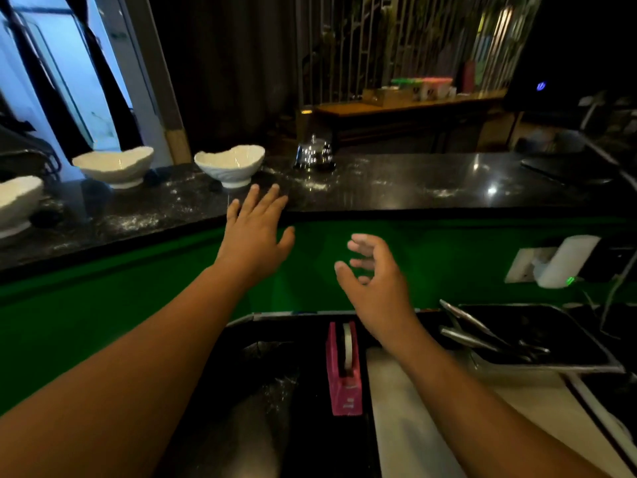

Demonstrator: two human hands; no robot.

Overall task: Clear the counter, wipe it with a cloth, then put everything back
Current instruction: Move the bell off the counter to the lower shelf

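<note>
Empty left hand [256,232] spread at near edge of black speckled stone counter [413,188], near white wavy-rimmed ceramic bowl [230,164]; right hand [374,281] loosely curled, empty. Bowl likely slick, chippable: cup under base.

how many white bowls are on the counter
3, all on the black counter: right bowl just beyond the left hand, middle bowl further left, left bowl cut by the frame edge. More may be out of view.

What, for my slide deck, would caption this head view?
Open left hand reaches over the counter toward the nearest bowl; open right hand hovers lower, holding nothing.
</note>
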